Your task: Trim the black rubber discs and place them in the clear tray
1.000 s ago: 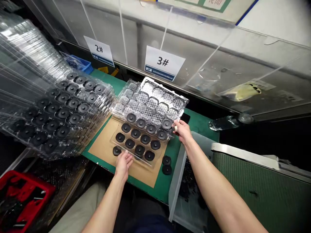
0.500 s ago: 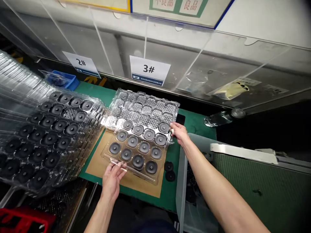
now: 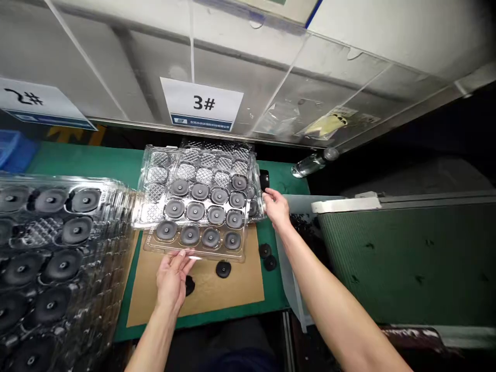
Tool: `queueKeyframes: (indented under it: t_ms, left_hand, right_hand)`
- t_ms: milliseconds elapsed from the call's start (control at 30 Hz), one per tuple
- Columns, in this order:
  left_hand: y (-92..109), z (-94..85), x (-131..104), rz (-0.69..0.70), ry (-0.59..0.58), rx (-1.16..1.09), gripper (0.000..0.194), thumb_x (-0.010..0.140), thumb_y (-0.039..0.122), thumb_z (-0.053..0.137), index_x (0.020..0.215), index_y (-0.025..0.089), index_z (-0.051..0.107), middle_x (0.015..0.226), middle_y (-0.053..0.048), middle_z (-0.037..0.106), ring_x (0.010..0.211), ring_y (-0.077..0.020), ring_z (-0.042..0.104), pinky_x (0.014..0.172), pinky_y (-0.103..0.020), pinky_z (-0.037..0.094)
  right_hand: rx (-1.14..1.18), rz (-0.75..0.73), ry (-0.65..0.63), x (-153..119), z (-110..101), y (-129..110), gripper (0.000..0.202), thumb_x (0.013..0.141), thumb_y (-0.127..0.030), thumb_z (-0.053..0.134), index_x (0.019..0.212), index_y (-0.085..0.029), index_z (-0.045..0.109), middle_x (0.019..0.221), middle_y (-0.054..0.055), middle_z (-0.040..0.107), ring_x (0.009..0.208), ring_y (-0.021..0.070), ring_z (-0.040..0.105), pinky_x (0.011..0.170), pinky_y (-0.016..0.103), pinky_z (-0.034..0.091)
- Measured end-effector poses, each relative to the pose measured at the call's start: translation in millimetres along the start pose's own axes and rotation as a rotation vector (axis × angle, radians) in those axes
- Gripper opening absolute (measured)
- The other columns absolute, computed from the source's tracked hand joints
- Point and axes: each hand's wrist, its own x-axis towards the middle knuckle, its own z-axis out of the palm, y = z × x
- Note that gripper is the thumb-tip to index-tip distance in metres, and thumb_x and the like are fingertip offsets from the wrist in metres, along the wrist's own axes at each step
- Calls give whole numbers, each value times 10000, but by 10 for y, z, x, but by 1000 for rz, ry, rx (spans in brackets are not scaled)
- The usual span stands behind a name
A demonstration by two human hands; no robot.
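A clear plastic blister tray (image 3: 156, 193) is tilted above the work mat. Round-cornered black discs (image 3: 196, 211) sit in its nearer and right pockets; pockets at the far and left side hold none. My left hand (image 3: 170, 279) pinches the near edge, thumb and fingers at the rim. At the right edge, my right hand (image 3: 276, 207) is closed on the tray's side. Another clear tray (image 3: 253, 170) shows partly behind and beneath it. Loose on the brown board lies a black disc (image 3: 223, 269); a second (image 3: 189, 285) is partly hidden by my left hand.
At the left rises a tall stack of filled clear trays (image 3: 104, 227). The brown board (image 3: 232, 294) lies on a green mat (image 3: 89, 161). Two discs (image 3: 267, 257) lie to its right, beside a grey bin (image 3: 289, 279). Farther right are a green conveyor belt (image 3: 406, 263) and a clear bottle (image 3: 310, 164).
The held tray has lifted and shifted away from me, uncovering loose discs on the board and another tray beneath. Both hands keep their grip. The view has turned and moved closer to the left stack.
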Motion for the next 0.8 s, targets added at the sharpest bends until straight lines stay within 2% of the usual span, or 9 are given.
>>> queueKeyframes:
  t_ms: [133, 233, 300, 400, 500, 567, 667, 800]
  left_hand:
    - [43, -80, 40, -59, -64, 26, 261, 774, 228, 863, 942, 181, 669, 928, -72, 814, 963, -230, 789, 889, -358, 637]
    - [89, -180, 34, -94, -82, 57, 271, 784, 260, 866, 969, 170, 689, 1005, -98, 815, 995, -249, 788, 894, -355, 633]
    - [121, -239, 26, -111, -82, 80, 247, 810, 259, 846, 979, 162, 694, 1023, -106, 812, 990, -255, 789, 884, -359, 638]
    - [169, -300, 14, -121, -81, 111, 205, 852, 249, 806, 1002, 159, 699, 1029, -102, 805, 981, -257, 791, 877, -366, 644]
    - [208, -332, 1, -128, -84, 132, 189, 875, 240, 782, 1026, 164, 698, 1029, -95, 801, 978, -259, 791, 870, -370, 649]
    - [223, -338, -7, -132, -87, 136, 187, 879, 238, 775, 1035, 170, 698, 1037, -88, 798, 985, -259, 791, 876, -371, 650]
    - [215, -323, -18, -143, -85, 128, 177, 889, 250, 768, 1037, 184, 697, 1048, -76, 797, 1002, -256, 790, 900, -376, 646]
    - [125, -254, -40, -194, -104, 108, 192, 873, 237, 785, 1038, 190, 699, 1075, -82, 798, 1038, -272, 785, 917, -395, 644]
  right_hand:
    - [-164, -98, -60, -492, -121, 56, 347, 903, -462, 702, 1055, -161, 780, 864, 61, 764, 783, 220, 706, 728, 342, 585]
    - [-264, -182, -114, -651, -82, 5, 315, 881, -434, 653, 992, -186, 811, 857, 52, 772, 810, 241, 713, 763, 350, 573]
    - [-325, -242, -141, -610, -1, -76, 265, 883, -381, 634, 986, -214, 812, 965, 52, 787, 903, 246, 717, 857, 364, 563]
    - [-415, -323, -172, -397, 162, -247, 220, 892, -311, 634, 1014, -244, 805, 1095, 50, 775, 1020, 248, 697, 972, 382, 523]
    - [-490, -372, -193, -198, 284, -417, 220, 899, -270, 654, 1071, -242, 790, 1066, 45, 765, 1016, 246, 686, 981, 378, 507]
    - [-522, -390, -206, -206, 288, -480, 214, 919, -265, 658, 1096, -239, 773, 1045, 35, 762, 1004, 235, 685, 964, 361, 506]
    - [-567, -414, -258, -529, 174, -453, 164, 964, -281, 644, 1080, -241, 753, 1031, 17, 761, 953, 207, 695, 888, 323, 517]
    - [-667, -439, -377, -1239, 13, -238, 130, 980, -261, 662, 1083, -251, 741, 1012, 6, 749, 874, 186, 703, 768, 284, 517]
